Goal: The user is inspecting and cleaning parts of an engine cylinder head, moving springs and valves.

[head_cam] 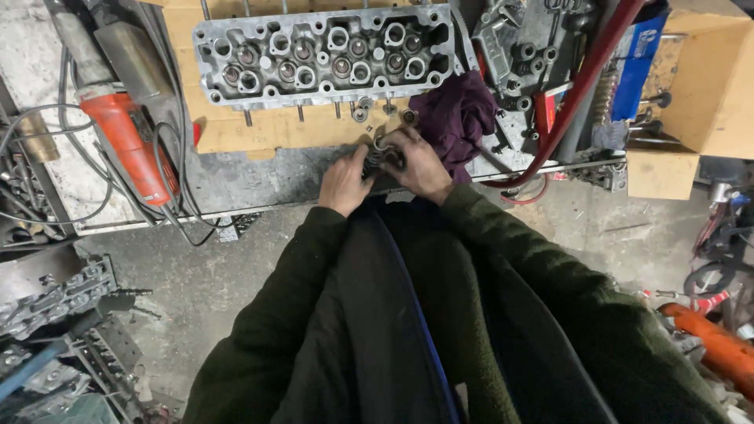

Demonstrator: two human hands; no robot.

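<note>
Both hands, left hand (344, 182) and right hand (419, 163), meet at the counter (259, 177) edge, fingers closed around one valve spring (377, 159). One cylinder head (326, 53), one purple rag (455, 118) and one orange angle grinder (126, 141) lie nearby.

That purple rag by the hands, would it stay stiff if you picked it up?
Probably not: the rag lies crumpled in soft folds, so it would likely droop. It looks light, and, being cloth, unlikely to roll or break.

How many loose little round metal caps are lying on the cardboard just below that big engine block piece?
3, as far as shows. Two small round caps sit together below the cylinder head; a third lies by the purple rag. The hands may hide more.
</note>
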